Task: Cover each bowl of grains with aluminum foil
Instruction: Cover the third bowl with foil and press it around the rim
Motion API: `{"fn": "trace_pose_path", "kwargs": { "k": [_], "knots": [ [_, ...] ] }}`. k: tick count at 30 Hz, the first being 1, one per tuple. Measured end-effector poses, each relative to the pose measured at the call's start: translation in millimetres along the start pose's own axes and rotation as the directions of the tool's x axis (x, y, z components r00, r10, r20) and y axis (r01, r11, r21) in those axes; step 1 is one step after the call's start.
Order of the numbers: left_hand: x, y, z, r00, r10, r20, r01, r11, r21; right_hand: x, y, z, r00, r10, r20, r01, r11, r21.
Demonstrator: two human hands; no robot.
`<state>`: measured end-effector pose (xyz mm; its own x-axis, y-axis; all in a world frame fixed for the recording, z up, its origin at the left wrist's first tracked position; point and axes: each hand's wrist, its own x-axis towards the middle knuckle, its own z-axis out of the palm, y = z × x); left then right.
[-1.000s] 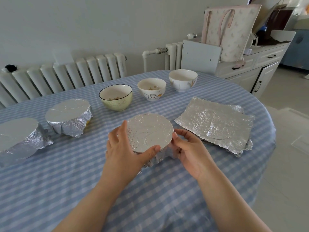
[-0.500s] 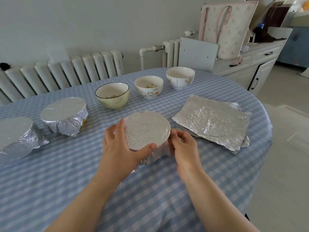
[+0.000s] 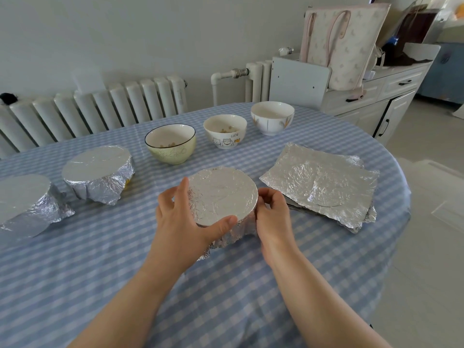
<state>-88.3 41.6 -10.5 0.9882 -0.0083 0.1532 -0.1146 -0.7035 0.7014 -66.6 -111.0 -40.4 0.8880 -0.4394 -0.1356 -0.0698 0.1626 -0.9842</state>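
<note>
1. While the foil-wrapped bowl sits at frame centre on the checked tablecloth, both hands work its sides, judged to be crimping the foil skirt tight under the rim.
2. Left hand: fingers curled round the bowl's left wall, thumb lying along the near rim. Looks like it steadies the bowl and presses foil in.
3. Right hand: fingers bent, tips tucked against the right wall just below the rim, pinching or pressing foil; exact contact is hidden behind the knuckles.
4. Foil top is flat and taut; the skirt is crumpled, flaring loose at the lower front edge, so probably some more tucking is needed.
5. Stack of foil sheets lies just right of the bowl, near the right hand, likely staged for easy reach.
6. Two finished foil-covered bowls sit left of centre: one mid-left, another at the left edge. Done ones look parked to one side.
7. Three open bowls line up above centre: yellow-green bowl with a few grains, cartoon-print white bowl with grains, white bowl with leaf pattern, contents unclear.
8. Progress judgement: third of six nearly covered.
9. Background: white radiator upper left, cabinet with tote bag upper right.
</note>
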Motion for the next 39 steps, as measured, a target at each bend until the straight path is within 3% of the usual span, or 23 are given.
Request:
{"fn": "trace_pose_path", "kwargs": {
  "k": [7,13,15,19,23,26,29,34,39],
  "knots": [
    [-1.5,-2.7,1.7,1.0,0.002,-0.008,-0.002,0.999,-0.052,-4.5,3.2,0.1,0.996,-0.07,-0.05,0.066,0.995,-0.069],
    [-1.6,-5.3,4.1,0.999,0.011,-0.031,-0.012,0.999,-0.042,-9.6,2.7,-7.8,0.988,-0.152,0.007,0.152,0.988,-0.017],
    [-2.2,-4.7,4.5,0.999,0.008,-0.036,-0.009,0.999,-0.033,-14.6,3.2,-12.7,0.98,-0.191,0.062,0.196,0.977,-0.089],
    [-1.9,-4.6,-2.4,1.0,0.024,-0.019,-0.021,0.993,0.118,-26.3,5.4,-17.0,0.956,-0.223,0.19,0.264,0.936,-0.233],
    [1.1,-11.4,-10.0,0.997,0.065,-0.046,-0.057,0.984,0.167,-25.6,10.9,-13.8,0.944,-0.266,0.193,0.303,0.932,-0.199],
    [10.4,-18.6,-10.4,0.979,0.179,-0.094,-0.172,0.982,0.078,-23.0,13.7,-12.8,0.951,-0.248,0.186,0.278,0.947,-0.162],
    [22.7,-21.8,-8.0,0.945,0.324,-0.046,-0.326,0.943,-0.06,-22.3,12.8,-12.3,0.948,-0.268,0.171,0.294,0.944,-0.151],
    [25.4,-25.0,-5.8,0.973,0.229,0.005,-0.221,0.943,-0.248,-12.3,3.2,-15.6,0.949,-0.205,0.239,0.246,0.956,-0.159],
    [2.3,-15.8,-1.3,0.991,0.128,-0.023,-0.13,0.989,-0.069,8.1,-5.3,-23.0,0.912,-0.175,0.371,0.301,0.9,-0.316]
  ]
}}
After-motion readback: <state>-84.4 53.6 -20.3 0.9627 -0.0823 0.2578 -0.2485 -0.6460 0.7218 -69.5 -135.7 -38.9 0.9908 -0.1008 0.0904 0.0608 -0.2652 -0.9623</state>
